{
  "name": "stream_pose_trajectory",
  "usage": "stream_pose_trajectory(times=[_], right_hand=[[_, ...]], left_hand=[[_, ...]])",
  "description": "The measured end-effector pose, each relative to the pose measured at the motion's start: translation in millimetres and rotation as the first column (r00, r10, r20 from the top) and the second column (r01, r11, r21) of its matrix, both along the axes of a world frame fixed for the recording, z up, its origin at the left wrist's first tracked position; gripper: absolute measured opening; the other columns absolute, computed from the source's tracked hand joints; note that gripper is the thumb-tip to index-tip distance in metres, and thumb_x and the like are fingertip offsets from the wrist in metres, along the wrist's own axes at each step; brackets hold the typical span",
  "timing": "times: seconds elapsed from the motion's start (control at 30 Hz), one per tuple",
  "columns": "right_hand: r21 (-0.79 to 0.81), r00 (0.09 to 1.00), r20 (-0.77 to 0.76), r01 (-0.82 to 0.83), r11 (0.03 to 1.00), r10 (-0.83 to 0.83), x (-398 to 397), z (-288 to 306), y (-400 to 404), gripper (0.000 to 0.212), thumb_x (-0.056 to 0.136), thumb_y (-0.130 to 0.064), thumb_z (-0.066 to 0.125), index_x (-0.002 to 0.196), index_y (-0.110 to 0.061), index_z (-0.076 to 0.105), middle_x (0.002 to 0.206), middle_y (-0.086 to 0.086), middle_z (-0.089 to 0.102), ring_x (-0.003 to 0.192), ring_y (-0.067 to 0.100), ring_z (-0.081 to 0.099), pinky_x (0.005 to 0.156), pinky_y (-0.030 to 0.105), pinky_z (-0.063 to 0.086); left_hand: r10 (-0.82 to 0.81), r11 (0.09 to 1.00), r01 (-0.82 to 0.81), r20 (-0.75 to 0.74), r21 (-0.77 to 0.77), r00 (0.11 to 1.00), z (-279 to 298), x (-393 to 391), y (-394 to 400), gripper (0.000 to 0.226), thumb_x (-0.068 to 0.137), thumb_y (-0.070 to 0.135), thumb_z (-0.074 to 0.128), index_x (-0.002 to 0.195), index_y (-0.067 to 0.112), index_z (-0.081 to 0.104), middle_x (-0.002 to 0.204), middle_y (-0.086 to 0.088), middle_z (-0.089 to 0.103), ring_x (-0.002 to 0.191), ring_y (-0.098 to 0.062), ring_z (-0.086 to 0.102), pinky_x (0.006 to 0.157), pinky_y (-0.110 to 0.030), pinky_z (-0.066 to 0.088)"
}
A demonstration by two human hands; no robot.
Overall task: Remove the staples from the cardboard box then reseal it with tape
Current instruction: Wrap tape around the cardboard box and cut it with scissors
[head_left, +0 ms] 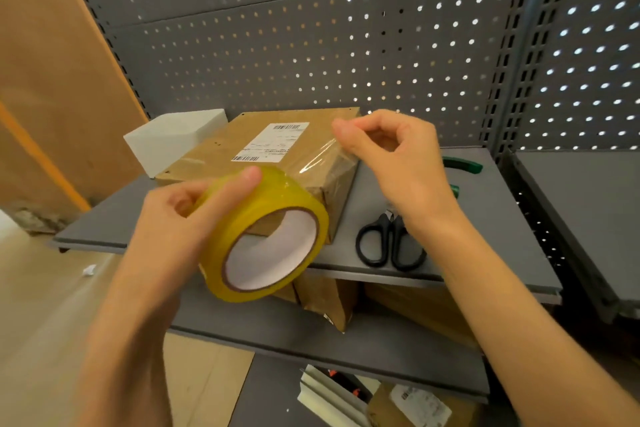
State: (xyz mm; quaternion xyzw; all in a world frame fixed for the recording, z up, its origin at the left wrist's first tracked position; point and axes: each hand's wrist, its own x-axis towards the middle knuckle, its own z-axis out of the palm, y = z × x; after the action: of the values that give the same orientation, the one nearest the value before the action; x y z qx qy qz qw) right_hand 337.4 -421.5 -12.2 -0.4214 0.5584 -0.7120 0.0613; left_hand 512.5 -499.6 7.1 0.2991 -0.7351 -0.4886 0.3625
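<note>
Cardboard box (273,163) flat on grey shelf (485,246), long axis running away from person. Left hand (180,218) grips tape roll (273,236), held in air at box's near end. Right hand (391,156) pinches free tape end (322,156) between thumb and fingers (346,130) over box's right near corner. Pulled strip slants from roll up to right hand, not yet laid on box. Judgement: strip must line up along top seam; right hand nearer. Scissors (391,243) on shelf, just right of box.

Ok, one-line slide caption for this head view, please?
Left hand holds the tape roll while right hand pulls a clear strip above the cardboard box; scissors lie beside it.
</note>
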Motion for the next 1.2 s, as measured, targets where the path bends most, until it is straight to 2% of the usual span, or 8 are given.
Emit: stream_pose_trajectory(times=[0.1, 0.23, 0.4, 0.47, 0.57, 0.77, 0.93, 1.2], right_hand=[[0.049, 0.993, -0.093, 0.071, 0.996, -0.066, 1.0, -10.5, 4.0, 0.013, 0.087, -0.024, 0.063, 0.075, -0.025, 0.06, 0.075, -0.013, 0.062, 0.07, -0.004, 0.056, 0.066, 0.009, 0.042], [0.052, 0.973, -0.081, 0.221, 0.974, -0.216, 3.9, -20.2, 1.2, 0.014, 0.091, -0.028, 0.057, 0.078, -0.024, 0.056, 0.082, -0.007, 0.061, 0.076, 0.002, 0.055, 0.067, 0.012, 0.041], [0.097, 0.947, -0.002, 0.319, 0.943, -0.32, 13.3, -35.5, -6.0, 0.017, 0.094, -0.031, 0.051, 0.083, -0.018, 0.054, 0.082, -0.006, 0.057, 0.078, 0.01, 0.052, 0.085, 0.041, 0.044], [0.104, 0.936, 0.043, 0.344, 0.933, -0.35, 18.6, -40.2, -11.3, 0.017, 0.094, -0.032, 0.049, 0.085, -0.018, 0.052, 0.083, -0.004, 0.056, 0.082, 0.013, 0.053, 0.088, 0.046, 0.043], [0.119, 0.913, 0.106, 0.382, 0.917, -0.394, 25.4, -46.3, -20.5, 0.016, 0.095, -0.032, 0.046, 0.083, -0.022, 0.048, 0.082, -0.004, 0.054, 0.083, 0.016, 0.052, 0.088, 0.047, 0.043], [0.108, 0.887, 0.207, 0.398, 0.911, -0.413, 28.7, -56.2, -34.6, 0.021, 0.097, -0.029, 0.042, 0.077, -0.03, 0.038, 0.077, -0.006, 0.048, 0.071, 0.0, 0.048, 0.062, 0.011, 0.039], [0.105, 0.869, 0.292, 0.387, 0.916, -0.4, 32.0, -63.6, -39.0, 0.021, 0.097, -0.026, 0.042, 0.077, -0.029, 0.037, 0.079, -0.001, 0.054, 0.07, 0.0, 0.051, 0.061, 0.004, 0.039], [0.121, 0.849, 0.388, 0.34, 0.933, -0.359, 30.1, -65.3, -43.4, 0.02, 0.098, -0.025, 0.041, 0.078, -0.028, 0.038, 0.079, -0.001, 0.057, 0.069, 0.004, 0.054, 0.057, 0.002, 0.041]], left_hand=[[-0.016, 0.992, 0.025, 0.075, -0.125, 0.997, 15.4, 0.4, -12.4, 0.036, 0.051, 0.058, 0.071, 0.07, 0.029, 0.075, 0.059, 0.004, 0.069, 0.049, -0.006, 0.061, 0.045, -0.013, 0.045], [0.033, 0.93, 0.069, 0.269, -0.361, 0.962, 39.2, -14.5, -25.9, 0.047, 0.046, 0.071, 0.064, 0.076, 0.036, 0.072, 0.066, 0.003, 0.069, 0.055, -0.01, 0.063, 0.056, -0.033, 0.05], [0.152, 0.731, 0.192, 0.431, -0.654, 0.89, 76.7, -36.6, -35.5, 0.06, 0.047, 0.078, 0.064, 0.063, 0.02, 0.063, 0.05, 0.009, 0.06, 0.045, -0.002, 0.05, 0.046, -0.022, 0.037], [0.154, 0.698, 0.233, 0.46, -0.677, 0.874, 88.1, -47.4, -36.3, 0.061, 0.044, 0.079, 0.063, 0.071, 0.024, 0.061, 0.054, 0.018, 0.057, 0.05, 0.002, 0.051, 0.047, -0.018, 0.035], [0.161, 0.644, 0.32, 0.533, -0.695, 0.831, 97.8, -63.7, -39.7, 0.063, 0.044, 0.078, 0.067, 0.075, 0.023, 0.065, 0.063, 0.004, 0.062, 0.052, -0.003, 0.048, 0.044, -0.023, 0.037], [0.151, 0.629, 0.42, 0.633, -0.654, 0.759, 98.3, -89.0, -48.0, 0.059, 0.05, 0.066, 0.07, 0.083, 0.018, 0.067, 0.083, -0.011, 0.067, 0.061, -0.012, 0.054, 0.051, -0.028, 0.043], [0.143, 0.598, 0.487, 0.683, -0.636, 0.716, 95.6, -97.6, -52.5, 0.058, 0.051, 0.065, 0.063, 0.077, 0.014, 0.07, 0.082, -0.018, 0.067, 0.059, -0.02, 0.053, 0.056, -0.043, 0.051], [0.098, 0.578, 0.548, 0.718, -0.605, 0.689, 94.2, -107.8, -51.1, 0.042, 0.053, 0.062, 0.073, 0.071, 0.024, 0.066, 0.067, 0.004, 0.064, 0.059, -0.009, 0.057, 0.045, -0.023, 0.039]])
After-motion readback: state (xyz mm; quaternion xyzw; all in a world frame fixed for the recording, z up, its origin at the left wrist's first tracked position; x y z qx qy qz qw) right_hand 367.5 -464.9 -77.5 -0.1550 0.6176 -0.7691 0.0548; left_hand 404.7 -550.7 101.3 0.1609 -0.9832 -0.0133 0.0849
